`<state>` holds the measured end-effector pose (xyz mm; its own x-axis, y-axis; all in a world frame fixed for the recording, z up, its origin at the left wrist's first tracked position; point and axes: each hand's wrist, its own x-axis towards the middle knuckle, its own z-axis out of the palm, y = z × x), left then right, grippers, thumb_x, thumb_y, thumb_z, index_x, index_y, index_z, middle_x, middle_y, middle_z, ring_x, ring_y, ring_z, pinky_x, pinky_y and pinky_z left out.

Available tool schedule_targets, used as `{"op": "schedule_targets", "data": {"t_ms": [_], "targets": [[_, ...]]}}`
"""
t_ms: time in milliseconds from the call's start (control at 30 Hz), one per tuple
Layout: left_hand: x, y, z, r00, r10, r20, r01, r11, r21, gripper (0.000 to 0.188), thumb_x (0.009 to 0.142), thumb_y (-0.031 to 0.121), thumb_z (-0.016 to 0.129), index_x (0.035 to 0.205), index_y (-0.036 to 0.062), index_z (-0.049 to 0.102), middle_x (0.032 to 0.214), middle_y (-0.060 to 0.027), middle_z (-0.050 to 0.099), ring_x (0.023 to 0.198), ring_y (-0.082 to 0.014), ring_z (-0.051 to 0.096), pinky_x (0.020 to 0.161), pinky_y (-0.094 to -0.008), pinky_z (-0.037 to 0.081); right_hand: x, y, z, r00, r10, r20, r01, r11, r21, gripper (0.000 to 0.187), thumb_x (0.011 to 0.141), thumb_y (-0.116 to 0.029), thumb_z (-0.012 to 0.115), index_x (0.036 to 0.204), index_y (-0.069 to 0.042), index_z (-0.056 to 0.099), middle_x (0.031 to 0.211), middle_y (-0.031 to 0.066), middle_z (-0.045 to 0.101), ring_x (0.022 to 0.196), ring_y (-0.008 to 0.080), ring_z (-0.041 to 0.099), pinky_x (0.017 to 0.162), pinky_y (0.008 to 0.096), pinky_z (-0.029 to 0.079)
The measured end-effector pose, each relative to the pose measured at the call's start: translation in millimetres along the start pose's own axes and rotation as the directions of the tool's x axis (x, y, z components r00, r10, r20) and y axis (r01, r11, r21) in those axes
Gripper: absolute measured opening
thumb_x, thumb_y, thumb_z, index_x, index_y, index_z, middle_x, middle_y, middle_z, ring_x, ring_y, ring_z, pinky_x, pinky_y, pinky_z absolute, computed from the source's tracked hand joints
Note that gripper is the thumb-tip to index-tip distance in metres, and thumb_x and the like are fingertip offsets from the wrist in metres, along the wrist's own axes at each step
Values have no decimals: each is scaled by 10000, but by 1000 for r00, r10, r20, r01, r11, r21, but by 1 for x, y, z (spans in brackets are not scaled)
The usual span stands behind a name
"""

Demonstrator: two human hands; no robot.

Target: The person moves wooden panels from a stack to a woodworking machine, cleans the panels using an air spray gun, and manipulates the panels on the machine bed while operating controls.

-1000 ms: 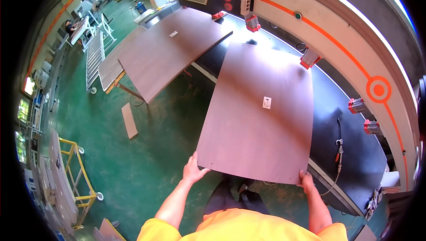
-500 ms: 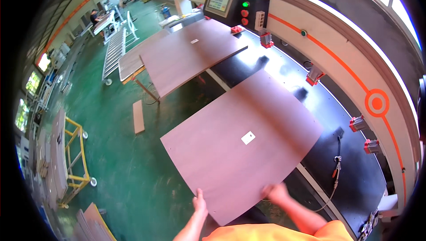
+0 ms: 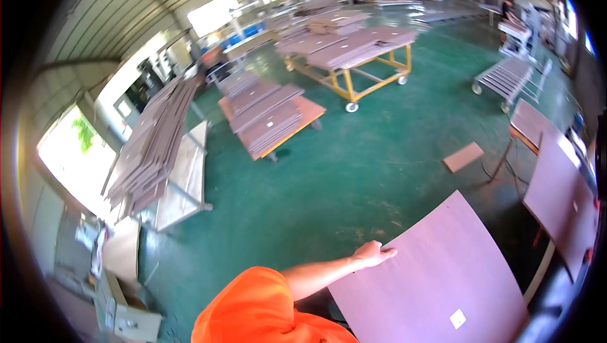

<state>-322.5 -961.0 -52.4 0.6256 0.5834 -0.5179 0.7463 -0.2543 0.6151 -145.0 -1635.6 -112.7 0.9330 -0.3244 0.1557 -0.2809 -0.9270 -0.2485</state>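
Note:
A large flat brown panel (image 3: 436, 267) with a small white label takes up the lower right of the view. My left hand (image 3: 373, 254) is closed on its left edge, the thumb lying on top and the other fingers mostly hidden beneath. My right hand is out of view, so its hold on the panel does not show. A second brown panel (image 3: 559, 197) with a white label lies farther right, near the machine at the picture's rim.
On the green floor lies a narrow brown strip (image 3: 463, 157). Panel stacks sit on a yellow-framed cart (image 3: 346, 84), an orange-topped dolly (image 3: 310, 115) and a grey rack (image 3: 183, 201) at left. A roller stand (image 3: 506, 80) and a distant person (image 3: 508, 6) are at far right.
My view has swung left toward the stacked panels and carts. The panel now appears lower right, my left hand still at its edge. My right hand has gone out of view.

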Motion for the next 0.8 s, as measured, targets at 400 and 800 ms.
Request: {"op": "schedule_targets", "data": {"t_ms": [400, 800], "targets": [[-102, -233, -267, 902, -41, -429, -24, 989, -145, 591, 807, 537, 604, 677, -39, 569, 648, -200, 592, 621, -289, 603, 590, -396, 455, -186, -187, 19, 958, -176, 226, 79, 921, 382, 210, 814, -218, 550, 863, -40, 650, 724, 106, 630, 626, 245, 578, 582, 371, 463], [-121, -446, -541, 674, -45, -738, -234, 933, -272, 530, 842, 509, 567, 748, -12, 567, 684, -198, 608, 651, -358, 603, 588, -421, 450, -421, -510, 81, 818, -219, 532, -112, 847, 520, 203, 808, -211, 571, 866, -31, 644, 723, 100, 638, 621, 207, 569, 557, 344, 456]]}}
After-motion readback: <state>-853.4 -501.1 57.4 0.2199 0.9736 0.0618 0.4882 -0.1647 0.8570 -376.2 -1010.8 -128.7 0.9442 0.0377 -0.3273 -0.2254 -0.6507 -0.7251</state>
